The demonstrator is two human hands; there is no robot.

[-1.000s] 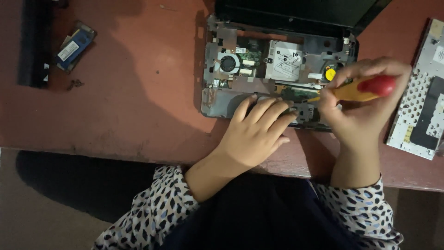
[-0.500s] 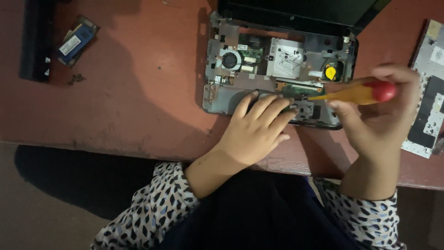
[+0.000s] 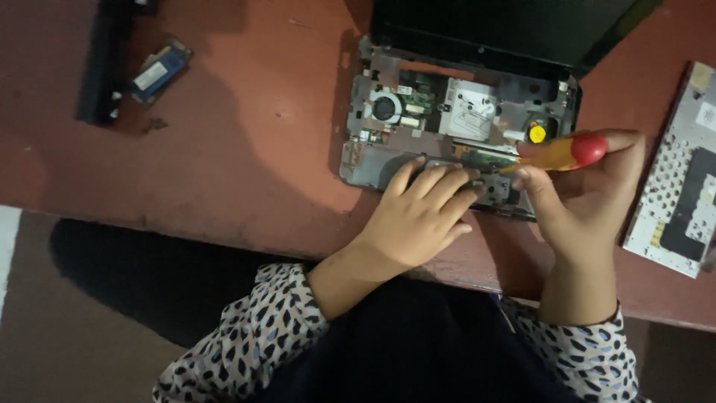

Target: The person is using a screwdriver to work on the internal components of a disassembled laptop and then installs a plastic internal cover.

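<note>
An opened laptop base (image 3: 418, 127) lies on the red-brown table (image 3: 246, 149), its board, round fan (image 3: 385, 108) and silver plate exposed. My left hand (image 3: 418, 216) rests flat on the laptop's front edge, fingers spread over it. My right hand (image 3: 585, 198) grips a screwdriver (image 3: 559, 155) with an orange handle and red cap. Its tip points left at the board near the front right. A yellow disc (image 3: 537, 134) sits just above the handle.
The dark laptop lid (image 3: 507, 30) stands behind the base. A removed keyboard panel (image 3: 682, 186) lies at the right. At the far left lie a long black bar (image 3: 104, 63) and a small blue module (image 3: 156, 71). The table's near edge runs under my forearms.
The right hand and screwdriver have shifted slightly right and down along the laptop's front right. The left hand stays pressed on the front edge.
</note>
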